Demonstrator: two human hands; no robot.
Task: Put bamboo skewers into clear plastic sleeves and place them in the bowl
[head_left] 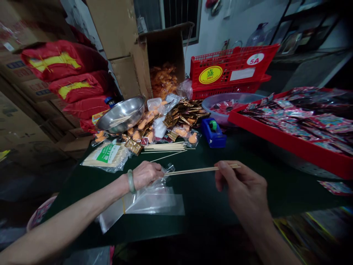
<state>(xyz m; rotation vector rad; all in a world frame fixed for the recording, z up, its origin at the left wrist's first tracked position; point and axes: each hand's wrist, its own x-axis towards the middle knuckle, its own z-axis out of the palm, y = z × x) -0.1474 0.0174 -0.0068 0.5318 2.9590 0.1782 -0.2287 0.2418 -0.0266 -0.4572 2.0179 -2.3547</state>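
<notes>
My right hand (242,187) pinches a pair of thin bamboo sticks (193,170) near their right end. They lie almost level, their left tips reaching the crumpled edge of a clear plastic bag (168,170). Closed fingers of my left hand (147,173) grip that bag; a jade-coloured bangle (131,181) circles the wrist. Beneath the left hand rests a stack of clear plastic bags (154,202) with a yellow band around it. Just beyond, loose bamboo sticks (165,147) lie beside a packet of sticks (107,154) with a green label.
Behind stand a steel bowl (121,114), a heap of gold-wrapped and orange pieces (182,117), a blue tape dispenser (213,134) and a translucent basin (220,117). A red tray (286,147) of sachets occupies the right side. Red baskets (231,71) and a cardboard box (138,70) stand farther back.
</notes>
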